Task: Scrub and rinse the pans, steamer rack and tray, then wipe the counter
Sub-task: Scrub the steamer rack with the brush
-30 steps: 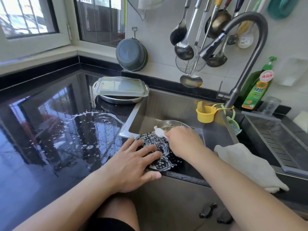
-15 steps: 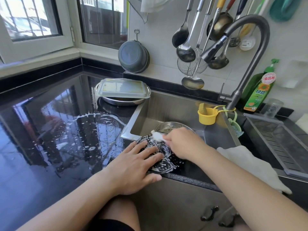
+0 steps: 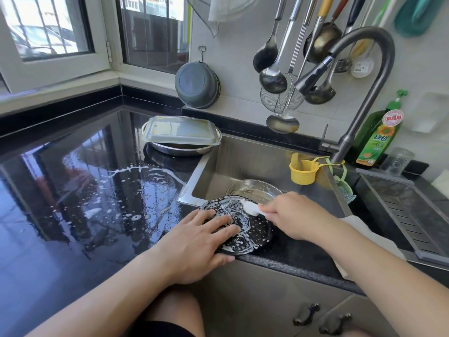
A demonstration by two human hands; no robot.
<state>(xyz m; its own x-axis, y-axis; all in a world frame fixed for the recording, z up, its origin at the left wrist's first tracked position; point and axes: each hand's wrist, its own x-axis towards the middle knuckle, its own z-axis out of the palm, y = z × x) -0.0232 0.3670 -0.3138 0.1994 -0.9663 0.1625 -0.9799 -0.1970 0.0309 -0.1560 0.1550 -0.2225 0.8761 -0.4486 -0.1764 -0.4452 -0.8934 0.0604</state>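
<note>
On the counter edge at the sink's front corner, your perforated steamer rack (image 3: pixel 245 227) lies flat and soapy. Your left hand (image 3: pixel 194 242) presses it down with straight, spread fingers, while your right hand (image 3: pixel 291 215) pinches a white scrub brush (image 3: pixel 250 207) against its far rim. You look mid-scrub; next comes rinsing, which needs the rack carried under the faucet (image 3: pixel 313 77). One metal pan (image 3: pixel 252 189) waits in the sink (image 3: pixel 243 156), another (image 3: pixel 179 148) under the tray (image 3: pixel 179 131) on the foam-splashed counter (image 3: pixel 73 190).

Soapy steamer rack (image 3: pixel 252 229) — both hands
</note>
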